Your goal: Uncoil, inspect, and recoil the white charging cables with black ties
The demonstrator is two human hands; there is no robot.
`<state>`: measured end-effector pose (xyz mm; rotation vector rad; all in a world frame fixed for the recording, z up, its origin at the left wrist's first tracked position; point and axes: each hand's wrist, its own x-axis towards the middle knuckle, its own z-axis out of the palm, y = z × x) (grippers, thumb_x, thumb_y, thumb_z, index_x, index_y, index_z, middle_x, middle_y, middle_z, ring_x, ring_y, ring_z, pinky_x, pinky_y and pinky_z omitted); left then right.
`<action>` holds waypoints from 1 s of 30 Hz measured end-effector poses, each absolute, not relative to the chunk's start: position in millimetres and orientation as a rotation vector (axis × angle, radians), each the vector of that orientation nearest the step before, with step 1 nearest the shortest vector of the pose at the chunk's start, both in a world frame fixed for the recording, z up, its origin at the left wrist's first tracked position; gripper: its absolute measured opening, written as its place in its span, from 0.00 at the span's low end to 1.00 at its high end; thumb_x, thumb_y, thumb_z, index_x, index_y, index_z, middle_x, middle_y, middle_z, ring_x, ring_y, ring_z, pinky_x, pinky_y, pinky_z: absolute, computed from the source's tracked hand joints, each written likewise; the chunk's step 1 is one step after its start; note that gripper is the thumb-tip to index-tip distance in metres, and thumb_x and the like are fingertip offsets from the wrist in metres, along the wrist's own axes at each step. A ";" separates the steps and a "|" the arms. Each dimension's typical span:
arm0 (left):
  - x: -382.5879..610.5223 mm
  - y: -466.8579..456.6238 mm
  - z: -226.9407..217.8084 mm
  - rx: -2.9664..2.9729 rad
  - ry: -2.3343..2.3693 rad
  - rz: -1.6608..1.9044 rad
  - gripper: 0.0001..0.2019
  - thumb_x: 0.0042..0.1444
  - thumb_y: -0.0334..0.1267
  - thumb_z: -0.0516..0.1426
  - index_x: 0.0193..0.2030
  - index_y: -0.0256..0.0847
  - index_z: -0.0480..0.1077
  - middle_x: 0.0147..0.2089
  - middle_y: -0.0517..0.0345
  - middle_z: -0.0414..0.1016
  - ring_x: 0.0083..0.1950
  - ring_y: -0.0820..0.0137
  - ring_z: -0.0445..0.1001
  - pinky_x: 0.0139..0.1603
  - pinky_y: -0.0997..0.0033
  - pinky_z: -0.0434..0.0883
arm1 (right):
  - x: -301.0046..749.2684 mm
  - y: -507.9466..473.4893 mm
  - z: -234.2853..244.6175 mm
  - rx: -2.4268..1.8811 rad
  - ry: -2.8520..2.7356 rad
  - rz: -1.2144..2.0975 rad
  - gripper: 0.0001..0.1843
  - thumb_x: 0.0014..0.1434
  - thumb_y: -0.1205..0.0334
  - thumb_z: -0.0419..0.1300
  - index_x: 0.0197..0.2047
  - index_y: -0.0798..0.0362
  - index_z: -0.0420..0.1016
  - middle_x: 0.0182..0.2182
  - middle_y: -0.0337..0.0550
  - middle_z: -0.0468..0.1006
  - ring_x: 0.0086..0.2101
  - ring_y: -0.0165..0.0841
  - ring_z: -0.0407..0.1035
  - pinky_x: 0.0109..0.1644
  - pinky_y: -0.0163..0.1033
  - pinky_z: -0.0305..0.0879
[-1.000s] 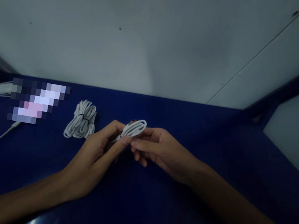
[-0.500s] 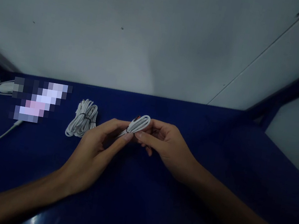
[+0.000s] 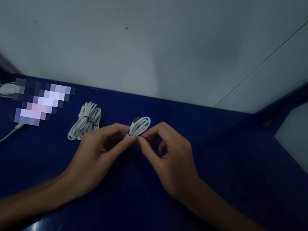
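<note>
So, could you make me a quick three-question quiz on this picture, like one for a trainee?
1. True or false: the left hand is spread wide and touching nothing.
2. Where is the resting white bundle? A) left of the held coil; B) right of it; C) on top of it.
3. What colour is the table under both hands?

Key:
1. False; it holds the coil.
2. A.
3. Blue.

We are reading no words, numbers, brands or signs anywhere here. We are finding the bright pixelated patch [image 3: 42, 104] too blocky to read
</note>
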<state>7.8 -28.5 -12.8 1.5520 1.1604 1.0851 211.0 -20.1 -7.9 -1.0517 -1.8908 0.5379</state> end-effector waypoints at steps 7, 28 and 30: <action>10.4 -27.0 -10.1 1.485 1.196 1.102 0.08 0.68 0.45 0.68 0.47 0.45 0.84 0.43 0.59 0.86 0.45 0.67 0.84 0.46 0.73 0.78 | 208.3 -23.0 -17.7 -0.958 -1.975 0.142 0.04 0.72 0.71 0.64 0.43 0.54 0.78 0.35 0.41 0.80 0.33 0.30 0.71 0.33 0.37 0.69; 6.3 -33.8 -11.7 2.107 1.077 1.212 0.13 0.70 0.33 0.67 0.57 0.55 0.84 0.61 0.57 0.83 0.54 0.64 0.86 0.44 0.69 0.85 | 205.4 -29.4 -18.4 -0.717 -1.838 0.002 0.08 0.73 0.68 0.68 0.40 0.52 0.77 0.29 0.37 0.81 0.29 0.28 0.73 0.32 0.36 0.72; 6.2 -32.6 -10.0 2.114 1.069 1.231 0.12 0.69 0.33 0.67 0.54 0.54 0.85 0.61 0.58 0.84 0.50 0.67 0.87 0.41 0.72 0.84 | 205.4 -30.0 -18.1 -0.683 -1.860 -0.039 0.09 0.73 0.69 0.69 0.39 0.51 0.78 0.29 0.36 0.81 0.28 0.28 0.73 0.31 0.35 0.72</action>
